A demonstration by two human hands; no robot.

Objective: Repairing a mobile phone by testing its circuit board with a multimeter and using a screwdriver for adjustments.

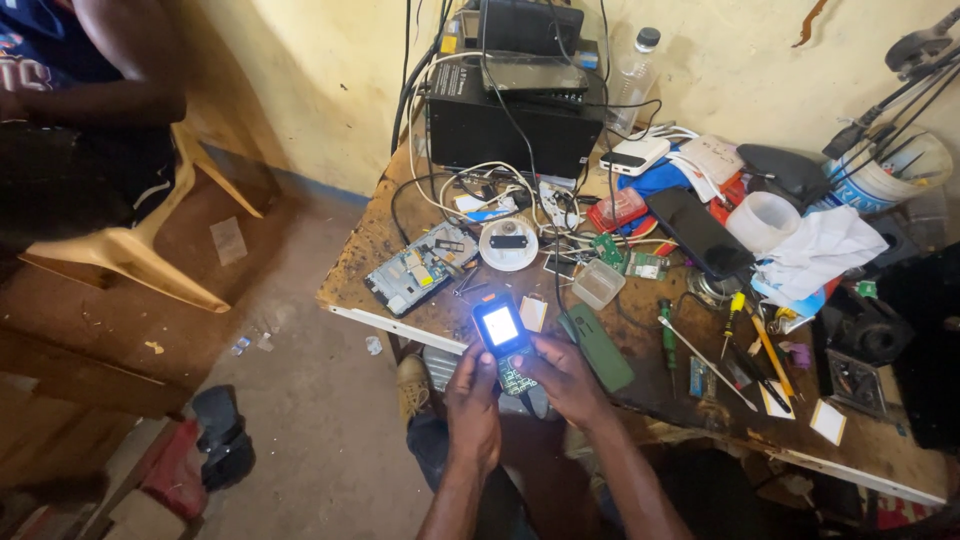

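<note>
I hold a small keypad phone point(503, 338) with its screen lit white, just in front of the workbench edge point(400, 322). My left hand point(470, 398) grips its lower left side. My right hand point(568, 377) grips the lower right, thumb on the exposed keypad board. A green phone back cover point(602, 346) lies on the bench right beside my right hand. An opened phone with its circuit board showing point(420, 268) lies to the upper left of the lit phone.
The bench holds a black box with cables point(512, 125), a round white dish point(508, 243), a clear small tray point(598, 283), screwdrivers point(700, 345), a dark phone point(698, 232), white cloth point(815, 250). Another person sits on a chair point(120, 250) at left.
</note>
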